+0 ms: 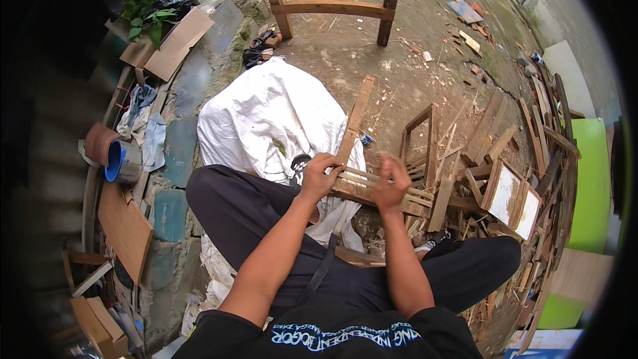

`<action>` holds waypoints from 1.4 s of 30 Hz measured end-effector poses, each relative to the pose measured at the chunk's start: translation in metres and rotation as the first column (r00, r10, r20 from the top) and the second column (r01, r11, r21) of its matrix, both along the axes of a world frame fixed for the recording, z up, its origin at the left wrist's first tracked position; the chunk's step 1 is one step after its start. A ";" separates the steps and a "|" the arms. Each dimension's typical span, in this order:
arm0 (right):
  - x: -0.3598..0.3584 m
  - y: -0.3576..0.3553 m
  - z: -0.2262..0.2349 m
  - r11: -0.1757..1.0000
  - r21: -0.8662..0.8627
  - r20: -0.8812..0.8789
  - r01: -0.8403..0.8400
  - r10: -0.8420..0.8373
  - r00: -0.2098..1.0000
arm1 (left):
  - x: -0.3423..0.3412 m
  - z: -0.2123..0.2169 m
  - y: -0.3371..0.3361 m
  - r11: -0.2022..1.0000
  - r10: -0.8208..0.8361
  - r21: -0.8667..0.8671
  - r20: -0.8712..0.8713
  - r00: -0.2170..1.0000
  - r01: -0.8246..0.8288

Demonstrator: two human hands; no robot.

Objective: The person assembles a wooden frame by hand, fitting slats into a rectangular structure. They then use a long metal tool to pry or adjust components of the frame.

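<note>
Wooden slats (359, 173) sit pinched in your left hand (321, 175); your right hand (392, 185) half-curls, hold unclear; alignment seems underway, needing steadiness next.

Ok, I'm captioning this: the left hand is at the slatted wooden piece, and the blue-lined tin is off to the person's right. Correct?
Not quite: the blue-lined tin is off to the person's left, as the head view shows. The left hand is at the slatted wooden piece.

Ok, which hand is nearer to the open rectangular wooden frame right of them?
Right. The right hand is just left of the wooden frame; the left hand is farther left, at the slats' left end.
</note>
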State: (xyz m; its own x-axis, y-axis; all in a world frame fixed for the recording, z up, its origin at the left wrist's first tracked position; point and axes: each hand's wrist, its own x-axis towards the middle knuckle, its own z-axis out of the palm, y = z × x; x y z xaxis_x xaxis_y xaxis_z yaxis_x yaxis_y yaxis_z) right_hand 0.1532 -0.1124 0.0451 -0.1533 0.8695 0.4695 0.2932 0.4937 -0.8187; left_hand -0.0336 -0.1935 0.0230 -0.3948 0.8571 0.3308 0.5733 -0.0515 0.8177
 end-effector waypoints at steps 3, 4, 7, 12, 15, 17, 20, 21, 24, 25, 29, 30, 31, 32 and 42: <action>0.040 0.024 0.026 0.982 0.022 -0.114 0.189 -0.186 0.976 | 0.000 0.001 0.003 1.000 -0.021 0.009 -0.021 1.000 0.021; 0.059 0.032 0.029 0.959 -0.028 -0.139 0.281 -0.282 0.949 | 0.001 0.001 0.004 0.999 -0.028 0.025 -0.029 0.999 0.028; 0.122 0.050 0.020 0.833 -0.191 -0.221 0.519 -0.552 0.804 | 0.000 -0.004 0.004 0.998 -0.019 0.051 -0.052 0.998 0.022; 0.206 0.040 -0.072 0.518 -0.510 -0.133 0.687 -0.837 0.531 | 0.000 -0.008 0.000 0.998 -0.004 0.059 -0.138 0.990 0.012; 0.259 -0.007 -0.181 0.420 -0.342 0.296 0.840 -0.801 0.521 | 0.018 -0.010 0.009 0.998 -0.036 0.041 -0.087 0.996 0.040; 0.225 -0.041 -0.197 0.412 -0.402 0.598 0.818 -0.558 0.575 | 0.009 -0.006 0.002 1.000 -0.018 0.021 -0.129 0.992 0.021; 0.196 -0.071 -0.202 0.440 -0.567 0.635 0.696 -0.303 0.710 | 0.006 0.000 0.000 1.000 -0.001 0.002 -0.164 0.986 0.002; 0.195 -0.079 -0.211 0.433 -0.609 0.618 0.664 -0.265 0.740 | 0.008 0.000 0.000 1.000 -0.002 0.000 -0.170 0.985 0.002; 0.194 -0.082 -0.225 0.401 -0.707 0.604 0.583 -0.087 0.792 | 0.009 0.000 0.002 1.000 -0.003 0.001 -0.185 0.983 0.004; 0.191 -0.081 -0.222 0.374 -0.712 0.611 0.594 -0.085 0.787 | 0.008 0.001 0.000 1.000 0.001 -0.002 -0.195 0.981 -0.001; 0.191 -0.076 -0.220 0.326 -0.702 0.655 0.633 -0.053 0.754 | 0.008 0.002 -0.001 1.000 0.009 -0.012 -0.219 0.976 -0.012; 0.193 -0.075 -0.220 0.328 -0.695 0.667 0.639 -0.037 0.744 | 0.009 0.002 -0.001 1.000 0.010 -0.018 -0.225 0.974 -0.014; 0.194 -0.075 -0.222 0.319 -0.699 0.671 0.641 -0.020 0.741 | 0.010 0.002 -0.001 1.000 0.009 -0.016 -0.223 0.975 -0.013; 0.194 -0.075 -0.223 0.309 -0.702 0.674 0.642 -0.003 0.738 | 0.010 0.003 -0.001 1.000 0.008 -0.014 -0.222 0.975 -0.012; 0.194 -0.073 -0.234 0.308 -0.682 0.671 0.663 -0.096 0.735 | 0.014 0.002 0.000 1.000 0.006 -0.001 -0.206 0.978 -0.006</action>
State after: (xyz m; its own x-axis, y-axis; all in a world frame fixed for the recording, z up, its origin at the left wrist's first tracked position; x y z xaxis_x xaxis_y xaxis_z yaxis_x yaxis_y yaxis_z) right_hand 0.3471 -0.1855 -0.1889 0.3974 0.7269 -0.5601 0.6586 -0.6510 -0.3775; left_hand -0.0198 -0.1937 0.0252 -0.3236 0.8555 0.4042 0.7299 -0.0461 0.6820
